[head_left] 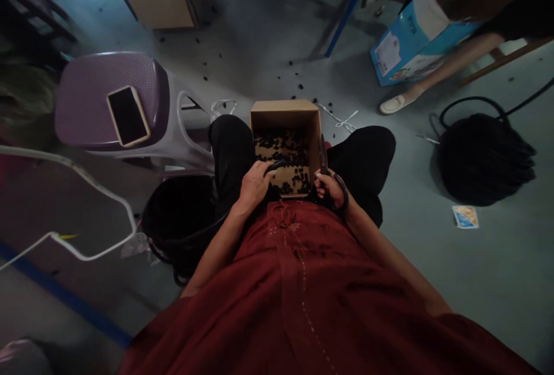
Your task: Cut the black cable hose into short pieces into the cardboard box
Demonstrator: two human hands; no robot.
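Pinching a dark, slim piece (277,165) in the closed fingers of the left hand (254,187), just over the left side of an open cardboard box (284,107). Gripping dark scissors (324,158) in the curled fingers of the right hand (331,186), beside the right wall of the box, pointing away from the body. For snipping well, best keeping the left fingertips back from the blades, squaring the slim piece to the edges and closing in 1 smooth stroke. Working low within the 4 walls, adding to the short black bits (298,158) inside rather than littering the floor (511,294). Steadying the box between the 2 thighs against sliding.

Not being able to tell the blades' opening in this dim light. Possibly trailing a longer strand from the left hand toward the black basket (177,207), but fading against dark trousers (231,147). Losing the near end of the box behind the red garment (259,265). Seeing only legs of a co-worker (459,63) at upper right.
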